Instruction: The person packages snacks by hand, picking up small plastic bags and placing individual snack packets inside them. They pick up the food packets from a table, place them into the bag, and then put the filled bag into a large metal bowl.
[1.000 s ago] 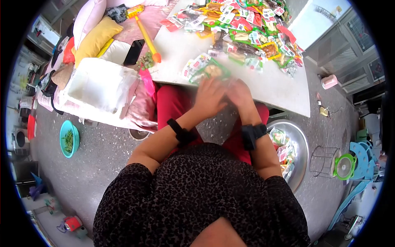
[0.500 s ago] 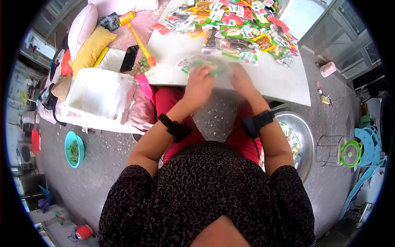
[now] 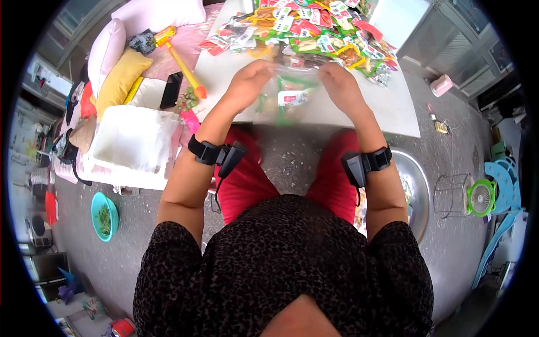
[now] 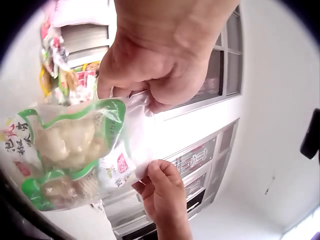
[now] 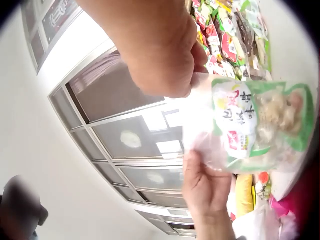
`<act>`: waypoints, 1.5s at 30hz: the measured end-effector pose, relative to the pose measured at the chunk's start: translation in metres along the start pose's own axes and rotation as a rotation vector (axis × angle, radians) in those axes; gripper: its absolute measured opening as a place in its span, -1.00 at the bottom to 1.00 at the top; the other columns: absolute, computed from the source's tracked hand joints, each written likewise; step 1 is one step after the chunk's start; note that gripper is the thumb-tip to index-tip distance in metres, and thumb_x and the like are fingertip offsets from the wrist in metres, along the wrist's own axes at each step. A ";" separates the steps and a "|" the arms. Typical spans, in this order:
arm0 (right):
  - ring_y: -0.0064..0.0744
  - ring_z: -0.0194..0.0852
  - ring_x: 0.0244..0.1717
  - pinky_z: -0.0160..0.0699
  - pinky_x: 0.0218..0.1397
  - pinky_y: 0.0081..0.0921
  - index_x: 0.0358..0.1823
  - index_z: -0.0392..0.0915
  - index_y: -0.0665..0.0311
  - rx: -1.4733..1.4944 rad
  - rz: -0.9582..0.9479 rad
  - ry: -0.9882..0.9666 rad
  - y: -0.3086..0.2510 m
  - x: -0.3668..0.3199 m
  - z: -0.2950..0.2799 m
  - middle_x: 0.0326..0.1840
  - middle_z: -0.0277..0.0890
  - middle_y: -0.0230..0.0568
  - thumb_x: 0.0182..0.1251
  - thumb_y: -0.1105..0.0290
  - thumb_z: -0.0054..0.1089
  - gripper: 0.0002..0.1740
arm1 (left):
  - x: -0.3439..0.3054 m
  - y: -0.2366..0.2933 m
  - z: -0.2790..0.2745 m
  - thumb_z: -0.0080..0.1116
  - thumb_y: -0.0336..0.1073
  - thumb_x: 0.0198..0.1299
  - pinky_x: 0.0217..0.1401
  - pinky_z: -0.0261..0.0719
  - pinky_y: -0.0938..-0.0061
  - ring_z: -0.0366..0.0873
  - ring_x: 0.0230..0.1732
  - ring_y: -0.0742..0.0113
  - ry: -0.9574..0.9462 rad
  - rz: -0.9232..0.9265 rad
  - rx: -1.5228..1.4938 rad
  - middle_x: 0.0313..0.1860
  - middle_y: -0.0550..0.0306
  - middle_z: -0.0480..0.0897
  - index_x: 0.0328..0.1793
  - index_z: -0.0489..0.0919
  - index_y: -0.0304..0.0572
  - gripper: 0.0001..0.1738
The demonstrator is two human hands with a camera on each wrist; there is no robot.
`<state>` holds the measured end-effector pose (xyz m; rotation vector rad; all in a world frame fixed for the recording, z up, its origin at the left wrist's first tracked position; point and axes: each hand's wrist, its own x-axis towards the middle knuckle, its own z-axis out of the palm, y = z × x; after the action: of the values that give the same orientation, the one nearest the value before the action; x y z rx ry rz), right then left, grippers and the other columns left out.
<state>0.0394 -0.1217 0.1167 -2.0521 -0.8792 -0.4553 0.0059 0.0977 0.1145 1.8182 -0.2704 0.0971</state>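
A clear bag (image 3: 306,73) with green-edged food packets inside hangs between the two hands, above the table's near edge. The left hand (image 3: 247,87) pinches one top corner, and the right hand (image 3: 342,89) pinches the other. In the left wrist view the left hand (image 4: 155,65) grips the bag's edge, and pale food pieces show through a packet (image 4: 70,142). The right wrist view has the right hand (image 5: 167,60) at one corner of the bag and a packet with a white printed label (image 5: 235,120). The fingertips are partly hidden by the hands.
Many colourful packets (image 3: 314,28) are heaped at the far side of the white table (image 3: 387,106). A metal basin (image 3: 421,194) stands on the floor at the right. A white box (image 3: 132,137), a phone (image 3: 171,90) and a yellow hammer-shaped item (image 3: 185,64) lie at the left.
The bag with packets has been raised from the tabletop and now hangs upright. Both hands have moved apart and away from the body, each now holding a top corner.
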 end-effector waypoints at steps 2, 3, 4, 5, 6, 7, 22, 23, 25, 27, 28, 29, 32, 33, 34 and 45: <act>-0.15 0.33 -0.38 0.31 -0.31 -0.43 -0.41 0.37 0.35 -0.011 0.027 -0.048 -0.003 -0.011 -0.010 -0.48 0.35 -0.09 0.09 0.43 -0.06 -0.88 | -0.005 -0.007 0.013 -0.12 -0.29 0.15 -0.13 0.25 0.66 0.32 -0.21 0.56 -0.021 -0.079 -0.078 -0.29 0.28 0.46 -0.18 0.44 -0.25 -0.79; -0.23 0.34 -0.38 0.31 -0.29 -0.48 -0.39 0.38 0.35 -0.028 0.053 -0.081 -0.004 -0.014 -0.017 -0.47 0.36 -0.11 0.09 0.44 -0.06 -0.88 | -0.011 -0.004 0.018 -0.11 -0.30 0.15 -0.13 0.27 0.65 0.32 -0.22 0.55 -0.020 -0.053 -0.120 -0.30 0.27 0.46 -0.18 0.44 -0.27 -0.79; -0.31 0.35 -0.38 0.31 -0.28 -0.54 -0.38 0.38 0.35 -0.049 0.083 -0.108 -0.005 -0.017 -0.024 -0.46 0.37 -0.14 0.10 0.45 -0.05 -0.89 | -0.016 0.004 0.021 -0.11 -0.30 0.14 -0.13 0.28 0.63 0.33 -0.23 0.54 -0.027 -0.024 -0.163 -0.30 0.26 0.46 -0.18 0.44 -0.29 -0.78; -0.35 0.33 -0.41 0.31 -0.29 -0.58 -0.40 0.38 0.36 -0.030 0.073 -0.078 -0.008 -0.023 -0.030 -0.46 0.37 -0.17 0.11 0.44 -0.04 -0.88 | -0.021 0.006 0.024 -0.10 -0.30 0.13 -0.13 0.29 0.62 0.33 -0.24 0.52 -0.046 -0.005 -0.214 -0.30 0.24 0.46 -0.18 0.43 -0.31 -0.77; -0.36 0.35 -0.41 0.32 -0.29 -0.57 -0.38 0.39 0.37 0.039 0.055 -0.065 -0.008 -0.030 -0.034 -0.45 0.38 -0.17 0.11 0.43 -0.02 -0.86 | -0.023 0.003 0.027 -0.11 -0.33 0.14 -0.14 0.28 0.64 0.32 -0.24 0.56 -0.059 0.067 -0.196 -0.33 0.27 0.44 -0.21 0.43 -0.29 -0.81; -0.31 0.36 -0.38 0.32 -0.28 -0.54 -0.34 0.40 0.38 -0.011 0.079 -0.078 -0.011 -0.036 -0.037 -0.42 0.40 -0.14 0.11 0.41 -0.02 -0.84 | -0.025 0.007 0.032 -0.12 -0.33 0.14 -0.14 0.27 0.64 0.32 -0.24 0.55 -0.058 0.094 -0.113 -0.34 0.26 0.44 -0.22 0.43 -0.29 -0.81; 0.00 0.34 -0.38 0.29 -0.33 -0.20 -0.44 0.34 0.28 -0.113 0.230 -0.259 -0.036 -0.119 -0.066 -0.51 0.36 -0.02 0.00 0.28 -0.02 -0.80 | -0.056 0.012 0.086 -0.18 -0.32 0.17 -0.02 0.29 0.55 0.38 -0.13 0.41 -0.302 -0.016 -0.172 -0.17 0.10 0.48 -0.15 0.39 -0.33 -0.77; -0.01 0.33 -0.40 0.29 -0.33 -0.22 -0.44 0.34 0.28 -0.137 0.203 -0.149 -0.032 -0.132 -0.078 -0.51 0.35 -0.03 0.00 0.30 -0.02 -0.82 | -0.056 0.007 0.086 -0.18 -0.33 0.17 -0.01 0.29 0.53 0.38 -0.11 0.39 -0.305 -0.022 -0.165 -0.16 0.10 0.47 -0.15 0.39 -0.31 -0.77; -0.10 0.36 -0.42 0.32 -0.39 -0.32 -0.42 0.36 0.28 -0.147 0.348 -0.099 -0.027 -0.154 -0.110 -0.48 0.37 -0.06 0.04 0.31 0.00 -0.82 | -0.057 -0.015 0.083 -0.18 -0.35 0.16 -0.02 0.29 0.56 0.37 -0.12 0.42 -0.398 -0.114 -0.107 -0.18 0.11 0.47 -0.15 0.40 -0.30 -0.79; -0.27 0.35 -0.48 0.32 -0.42 -0.47 -0.37 0.40 0.28 -0.129 0.461 0.056 -0.026 -0.181 -0.141 -0.52 0.37 -0.13 0.05 0.35 0.05 -0.83 | -0.062 -0.049 0.081 -0.10 -0.37 0.12 -0.11 0.31 0.63 0.38 -0.22 0.48 -0.486 -0.198 -0.018 -0.28 0.17 0.48 -0.21 0.42 -0.32 -0.82; -0.31 0.33 -0.49 0.31 -0.41 -0.49 -0.37 0.41 0.27 -0.136 0.592 0.047 -0.018 -0.197 -0.155 -0.52 0.37 -0.12 0.07 0.36 0.04 -0.85 | -0.065 -0.072 0.080 -0.09 -0.37 0.11 -0.15 0.32 0.63 0.38 -0.25 0.49 -0.529 -0.276 -0.005 -0.32 0.19 0.47 -0.22 0.42 -0.31 -0.83; -0.36 0.31 -0.50 0.30 -0.41 -0.50 -0.39 0.41 0.30 -0.229 0.655 0.034 -0.011 -0.212 -0.169 -0.52 0.36 -0.14 0.06 0.37 0.04 -0.85 | -0.070 -0.095 0.078 -0.09 -0.37 0.11 -0.19 0.33 0.64 0.38 -0.28 0.49 -0.571 -0.355 0.009 -0.35 0.21 0.47 -0.24 0.42 -0.30 -0.84; -0.53 0.22 -0.53 0.26 -0.44 -0.56 -0.45 0.40 0.32 -0.234 0.879 0.071 0.020 -0.272 -0.194 -0.59 0.32 -0.24 0.04 0.35 0.05 -0.83 | -0.088 -0.136 0.080 -0.07 -0.35 0.07 -0.28 0.33 0.65 0.37 -0.38 0.51 -0.632 -0.588 0.060 -0.46 0.26 0.45 -0.32 0.43 -0.28 -0.86; -0.53 0.21 -0.55 0.25 -0.45 -0.56 -0.47 0.39 0.33 -0.239 0.942 0.077 0.032 -0.294 -0.200 -0.60 0.33 -0.23 0.02 0.36 0.04 -0.84 | -0.095 -0.161 0.077 -0.07 -0.35 0.06 -0.28 0.33 0.65 0.37 -0.38 0.51 -0.647 -0.611 0.096 -0.47 0.26 0.46 -0.34 0.43 -0.28 -0.86; -0.53 0.20 -0.56 0.25 -0.45 -0.55 -0.49 0.38 0.33 -0.244 1.004 0.084 0.042 -0.317 -0.204 -0.61 0.33 -0.22 0.00 0.37 0.02 -0.84 | -0.103 -0.180 0.076 -0.07 -0.34 0.05 -0.28 0.32 0.65 0.37 -0.38 0.52 -0.662 -0.634 0.132 -0.47 0.26 0.46 -0.35 0.44 -0.28 -0.86; -0.05 0.43 -0.39 0.37 -0.30 -0.31 -0.51 0.44 0.33 -0.605 1.553 0.062 0.078 -0.587 -0.205 -0.52 0.43 0.06 -0.09 0.33 -0.06 -0.79 | -0.114 -0.217 0.074 -0.03 -0.31 0.00 -0.22 0.33 0.62 0.39 -0.32 0.49 -0.562 -0.573 0.240 -0.43 0.20 0.50 -0.32 0.47 -0.28 -0.81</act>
<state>-0.3091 -0.5672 -0.1531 -2.5174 1.0897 0.1391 -0.0592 0.0941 -0.1335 2.0665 -0.1203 -0.8215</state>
